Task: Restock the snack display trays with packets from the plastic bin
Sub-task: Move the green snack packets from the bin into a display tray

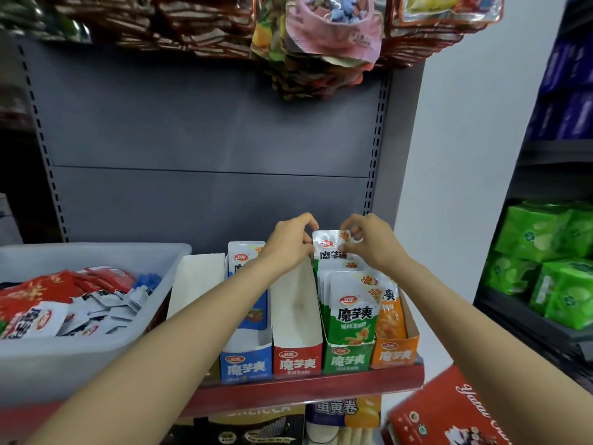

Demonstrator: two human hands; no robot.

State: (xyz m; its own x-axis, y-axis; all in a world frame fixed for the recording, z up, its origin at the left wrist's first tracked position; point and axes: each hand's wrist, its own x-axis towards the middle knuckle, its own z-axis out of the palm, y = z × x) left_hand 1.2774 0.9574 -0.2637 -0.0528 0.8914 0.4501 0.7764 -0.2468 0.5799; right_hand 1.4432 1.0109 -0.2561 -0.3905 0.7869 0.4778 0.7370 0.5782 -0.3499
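at the front edge of the shelf [308, 385] four display trays are lined up: a blue tray [245, 364], a red tray [296, 359], a green tray [348, 361] and an orange tray [395, 353]. the red tray is seen to hold no packets, while the green one is nearly filled with upright packets. at the left end of the shelf the plastic bin [96, 351] is set, with red and white packets heaped inside. farther back, over the rear of the green tray, a single packet [330, 244] is held upright by both hands: its left edge is pinched by the left hand [290, 240] and its top right corner is pinched by the right hand [369, 242], fingers curled on the foil.

the step in hand is judged to be the seating of this packet behind the green row. it is best kept vertical and square to the tray walls, lowered straight down behind the last packet, and released only once its bottom edge is resting, so that the row in front is not tipped forward.

the lower part of the held packet is hidden by the packets in front, so its flavour colour cannot be confirmed. the rear of the blue tray is partly covered by the left forearm, and the bin's near-left part is cut off by the frame.
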